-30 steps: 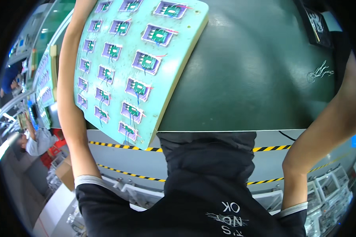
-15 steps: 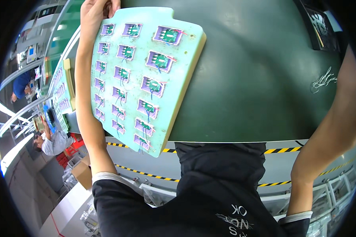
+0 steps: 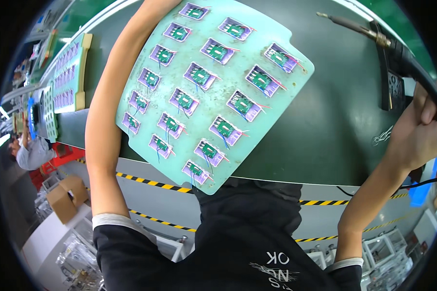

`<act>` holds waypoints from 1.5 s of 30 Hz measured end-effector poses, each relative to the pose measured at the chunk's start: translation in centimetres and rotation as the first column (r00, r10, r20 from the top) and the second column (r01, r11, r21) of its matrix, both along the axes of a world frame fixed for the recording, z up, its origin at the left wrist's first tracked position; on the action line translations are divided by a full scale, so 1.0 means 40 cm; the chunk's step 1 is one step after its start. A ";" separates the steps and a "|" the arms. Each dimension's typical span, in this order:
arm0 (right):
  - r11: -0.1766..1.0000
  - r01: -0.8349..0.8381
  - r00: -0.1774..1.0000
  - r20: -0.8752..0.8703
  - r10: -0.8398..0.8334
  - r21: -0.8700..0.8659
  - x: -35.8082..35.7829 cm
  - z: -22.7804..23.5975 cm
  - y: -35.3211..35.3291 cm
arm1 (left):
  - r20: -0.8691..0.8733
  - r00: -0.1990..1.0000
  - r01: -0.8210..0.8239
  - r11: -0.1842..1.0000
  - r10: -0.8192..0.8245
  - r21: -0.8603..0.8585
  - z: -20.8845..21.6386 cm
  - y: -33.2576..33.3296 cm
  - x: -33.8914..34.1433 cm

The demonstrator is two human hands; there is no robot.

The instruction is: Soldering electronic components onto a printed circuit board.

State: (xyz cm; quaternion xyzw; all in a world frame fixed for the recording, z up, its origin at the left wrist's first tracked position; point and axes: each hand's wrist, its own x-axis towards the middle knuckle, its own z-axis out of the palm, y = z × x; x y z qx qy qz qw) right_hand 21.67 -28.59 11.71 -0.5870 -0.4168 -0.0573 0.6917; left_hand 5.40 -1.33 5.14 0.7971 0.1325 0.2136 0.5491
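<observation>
A pale green tray [image 3: 213,104] lies tilted across the near part of the dark green table. Its recesses hold rows of small purple housings, each with a green circuit board [image 3: 197,75] and thin red and blue wires. My left forearm [image 3: 104,106] runs along the tray's left side; the hand itself is cut off at the top edge. At the right, my right hand [image 3: 419,128] is closed round the dark handle of a soldering iron [image 3: 374,36]. The iron's tip points left, over the far part of the table, apart from the tray.
A black stand [image 3: 392,89] is by the right edge, with loose pale wire strands [image 3: 383,135] near it. To the left lie another filled tray [image 3: 70,80] and a perforated green plate [image 3: 50,114]. Beyond sits a person [image 3: 31,153]. A cardboard box [image 3: 65,199] stands lower left.
The soldering iron has come into view in my right hand. The tray appears farther right and turned clockwise, as the whole view has shifted. My left hand has left the picture.
</observation>
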 end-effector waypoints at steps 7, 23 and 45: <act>0.984 -0.131 0.947 -0.278 0.161 0.122 -0.014 -0.061 -0.025 | 0.070 0.997 0.048 0.994 -0.041 -0.094 -0.036 0.008 -0.042; 0.932 -0.335 0.875 -0.323 0.361 0.136 -0.053 -0.123 0.001 | 0.087 0.993 0.095 0.985 -0.083 -0.144 -0.100 0.034 -0.069; 0.915 -0.360 0.819 -0.408 0.403 0.180 -0.029 -0.152 0.002 | 0.149 0.983 0.122 0.987 -0.105 -0.105 -0.115 0.055 -0.084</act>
